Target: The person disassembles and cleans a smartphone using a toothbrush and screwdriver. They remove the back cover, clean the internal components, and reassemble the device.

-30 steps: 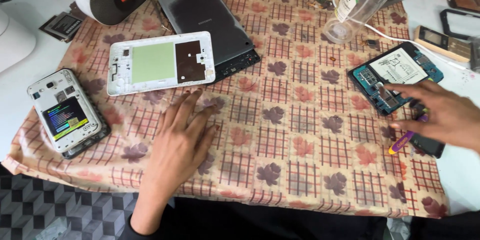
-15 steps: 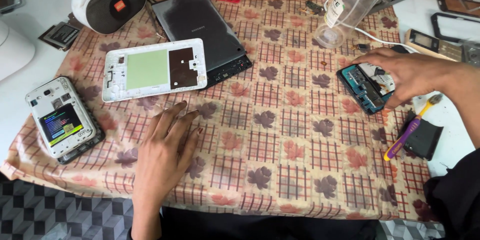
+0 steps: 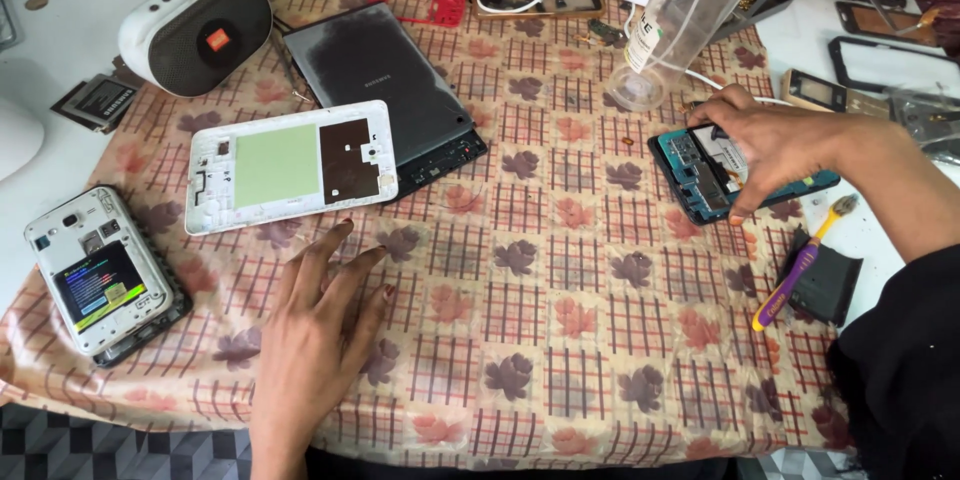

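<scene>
Head camera looks steeply down — close over the tablecloth point(image 3: 560, 360).

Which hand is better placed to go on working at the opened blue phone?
Right. The right hand already rests on the blue phone, fingers curled over its edge. The left hand lies flat on the cloth, far across the table, nearer the white frame.
</scene>
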